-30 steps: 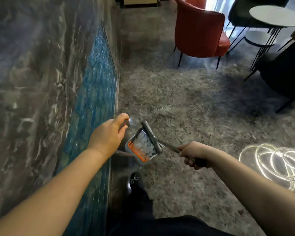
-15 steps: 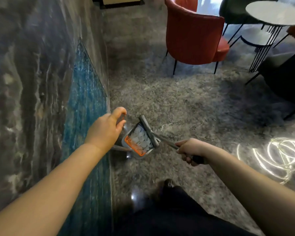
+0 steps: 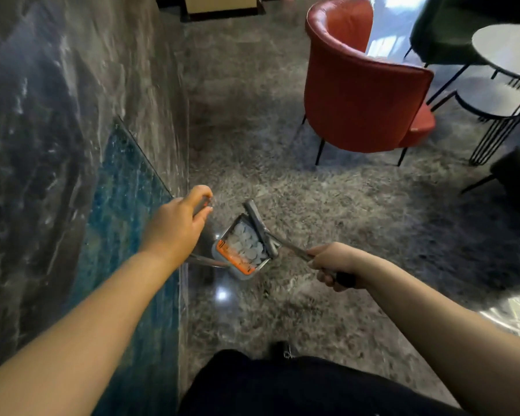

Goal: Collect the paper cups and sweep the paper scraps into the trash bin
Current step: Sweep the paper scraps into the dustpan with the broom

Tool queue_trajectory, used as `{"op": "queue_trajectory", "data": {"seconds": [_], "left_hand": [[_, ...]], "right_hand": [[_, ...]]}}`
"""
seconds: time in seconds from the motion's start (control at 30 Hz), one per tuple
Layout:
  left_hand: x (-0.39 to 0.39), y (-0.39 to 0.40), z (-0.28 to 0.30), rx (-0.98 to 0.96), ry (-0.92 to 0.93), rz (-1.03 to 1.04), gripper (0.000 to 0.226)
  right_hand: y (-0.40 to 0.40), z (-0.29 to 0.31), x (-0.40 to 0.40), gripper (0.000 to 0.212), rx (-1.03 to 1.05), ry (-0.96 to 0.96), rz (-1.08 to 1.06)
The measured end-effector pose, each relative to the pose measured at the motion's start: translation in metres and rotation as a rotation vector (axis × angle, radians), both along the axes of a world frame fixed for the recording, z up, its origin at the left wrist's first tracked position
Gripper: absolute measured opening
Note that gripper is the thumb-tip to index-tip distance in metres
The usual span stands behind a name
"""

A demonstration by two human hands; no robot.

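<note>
A grey dustpan (image 3: 226,256) with an orange lip hangs just above the floor beside the wall. White paper scraps (image 3: 246,244) fill its tray. My left hand (image 3: 176,228) grips the dustpan's upright metal handle (image 3: 206,261). The grey broom head (image 3: 260,228) lies against the pan's open side. My right hand (image 3: 333,264) grips the broom's handle at its black grip. No paper cup or trash bin is in view.
A marble wall with a blue panel (image 3: 126,205) runs close on my left. A red armchair (image 3: 364,94) stands ahead on the right, with a round table (image 3: 508,52), a green chair (image 3: 451,28) and a dark seat (image 3: 517,175) beyond. The floor is glossy grey stone.
I have walked forward along the wall, carrying the dustpan and broom together. Both grips stay the same, and the red chair is nearer.
</note>
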State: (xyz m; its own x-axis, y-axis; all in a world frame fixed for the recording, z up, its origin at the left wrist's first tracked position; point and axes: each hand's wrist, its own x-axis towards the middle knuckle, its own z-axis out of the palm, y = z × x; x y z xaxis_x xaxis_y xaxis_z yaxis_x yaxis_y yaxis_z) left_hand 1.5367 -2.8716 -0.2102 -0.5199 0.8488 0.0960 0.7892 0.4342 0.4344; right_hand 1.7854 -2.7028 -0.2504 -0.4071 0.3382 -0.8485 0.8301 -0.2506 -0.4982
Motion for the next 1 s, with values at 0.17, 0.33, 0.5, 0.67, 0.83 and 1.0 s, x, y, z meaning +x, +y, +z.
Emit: {"op": "queue_trajectory", "data": {"seconds": [0.17, 0.33, 0.5, 0.67, 0.83, 1.0], "left_hand": [[-0.071, 0.075, -0.001, 0.036, -0.039, 0.017, 0.019], [-0.156, 0.16, -0.007, 0.056, -0.058, -0.021, 0.021], [-0.245, 0.24, -0.002, 0.022, -0.116, -0.063, 0.022], [-0.324, 0.324, 0.003, 0.051, -0.086, -0.083, 0.023], [-0.399, 0.418, -0.003, 0.059, -0.066, -0.072, 0.022], [-0.464, 0.526, -0.01, 0.058, -0.049, -0.057, 0.022]], "right_hand": [[0.08, 0.002, -0.073, 0.041, 0.003, -0.002, 0.026], [0.159, -0.007, -0.159, 0.041, 0.021, -0.016, 0.008], [0.233, -0.007, -0.245, 0.043, 0.033, -0.037, -0.022], [0.312, -0.001, -0.322, 0.043, 0.034, -0.029, -0.035], [0.402, -0.006, -0.39, 0.041, 0.051, 0.003, -0.004], [0.514, -0.014, -0.461, 0.042, 0.036, 0.013, -0.001]]}}
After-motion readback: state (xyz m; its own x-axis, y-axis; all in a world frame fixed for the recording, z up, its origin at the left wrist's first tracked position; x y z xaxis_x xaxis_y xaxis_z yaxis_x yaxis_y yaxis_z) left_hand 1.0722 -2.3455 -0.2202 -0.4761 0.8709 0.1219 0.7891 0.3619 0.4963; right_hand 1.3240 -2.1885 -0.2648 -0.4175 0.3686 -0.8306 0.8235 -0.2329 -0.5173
